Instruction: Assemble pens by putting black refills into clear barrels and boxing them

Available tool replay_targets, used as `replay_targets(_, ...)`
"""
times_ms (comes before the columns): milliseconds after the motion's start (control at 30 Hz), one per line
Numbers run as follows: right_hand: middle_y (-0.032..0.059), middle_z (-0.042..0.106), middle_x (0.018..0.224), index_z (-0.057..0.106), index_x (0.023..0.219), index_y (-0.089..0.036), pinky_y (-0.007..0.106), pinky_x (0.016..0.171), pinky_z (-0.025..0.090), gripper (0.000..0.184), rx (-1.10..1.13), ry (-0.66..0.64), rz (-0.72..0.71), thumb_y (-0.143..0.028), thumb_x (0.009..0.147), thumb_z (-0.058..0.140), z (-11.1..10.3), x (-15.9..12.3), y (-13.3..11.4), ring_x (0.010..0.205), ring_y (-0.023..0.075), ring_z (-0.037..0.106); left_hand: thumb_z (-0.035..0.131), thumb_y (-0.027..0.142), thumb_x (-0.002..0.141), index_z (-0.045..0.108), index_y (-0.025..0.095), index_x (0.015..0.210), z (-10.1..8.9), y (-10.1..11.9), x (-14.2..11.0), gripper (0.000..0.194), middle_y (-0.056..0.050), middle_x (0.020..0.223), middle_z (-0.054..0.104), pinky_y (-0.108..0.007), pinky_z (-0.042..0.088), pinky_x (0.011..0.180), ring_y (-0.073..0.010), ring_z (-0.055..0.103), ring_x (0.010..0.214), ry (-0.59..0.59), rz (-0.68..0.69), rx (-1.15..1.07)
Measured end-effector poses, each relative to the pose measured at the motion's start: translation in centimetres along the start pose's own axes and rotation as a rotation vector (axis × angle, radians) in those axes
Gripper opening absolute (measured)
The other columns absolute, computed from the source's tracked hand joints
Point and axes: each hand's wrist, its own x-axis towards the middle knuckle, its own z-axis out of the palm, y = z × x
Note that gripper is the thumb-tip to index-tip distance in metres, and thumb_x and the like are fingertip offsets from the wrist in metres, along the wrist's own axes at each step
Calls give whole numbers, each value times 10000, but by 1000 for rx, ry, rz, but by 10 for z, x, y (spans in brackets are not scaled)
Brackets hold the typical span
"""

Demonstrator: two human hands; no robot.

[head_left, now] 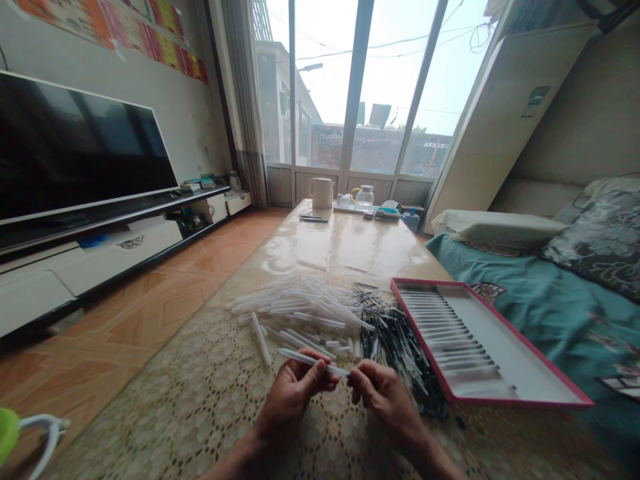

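Pinched in two places, and easily knocked out of line

Gripped a slim white pen (299, 357) along its middle with the left hand (295, 388), thumb on top and fingers beneath. Closed the right hand (381, 390) at the pen's right end, seemingly on a small darker part; could not tell cap from nib behind the fingertips. Held the pen over the near part of the patterned table (215, 400), slightly slanted, left end farther away. Risked bending or skewing that end through any sideways push, with so short a pinch. Risked a slip through the left fingers too, under hard pressure along a smooth-looking barrel.

Had small white pieces (340, 346) just beyond the hands, a heap of white tubes (295, 300) farther out, and a tangle of dark sticks (395, 353) beside the right hand. Could easily have scattered sticks with the right wrist, for want of room, or lost a dropped dark part among them, for want of contrast.

Beyond the tangle, had a red-rimmed tray (487, 327) with a row of pens (450, 333) inside. Might have set the row rolling through a knock on the rim.
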Motion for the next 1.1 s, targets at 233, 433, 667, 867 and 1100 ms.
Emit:
replay_targets(233, 15, 605, 600, 576, 653, -161, 212, 539, 388, 379, -67, 29, -3, -441, 880, 459, 3, -3, 0, 561, 124, 536, 738, 315, 698, 643, 132, 801, 0, 1, 1, 231, -57, 660, 716, -254, 491, 616, -147, 653, 586, 18, -29, -9)
replay_targets(433, 14, 627, 661, 603, 720, -174, 218, 572, 411, 224, -143, 99, -62, -358, 836, 549, 4, -5, -7, 621, 139, 549, 745, 312, 691, 644, 130, 787, 3, 4, -2, 229, -48, 632, 709, -231, 490, 604, -130, 646, 573, 57, -46, -45)
replay_targets(667, 15, 633, 695, 611, 799, -188, 230, 608, 438, 126, -184, 160, -186, -299, 832, 559, 5, -5, -4, 660, 149, 568, 797, 300, 620, 648, 131, 752, 5, 3, -1, 261, -38, 632, 698, -230, 515, 629, -136, 659, 607, 119, -95, -123)
replay_targets(867, 6, 611, 686, 592, 787, -189, 218, 604, 418, 165, -202, 145, -147, -324, 856, 527, 5, -5, -3, 653, 142, 550, 777, 282, 653, 653, 129, 767, 5, 3, -1, 228, -34, 672, 695, -233, 521, 651, -134, 666, 634, 96, -76, -119)
replay_targets(1100, -2, 561, 627, 509, 716, -197, 208, 558, 383, 293, -278, 122, -164, -389, 912, 405, 8, -4, 2, 590, 134, 542, 742, 264, 702, 659, 131, 794, 4, 0, -2, 182, -45, 678, 705, -247, 519, 661, -148, 673, 661, 36, -41, -116)
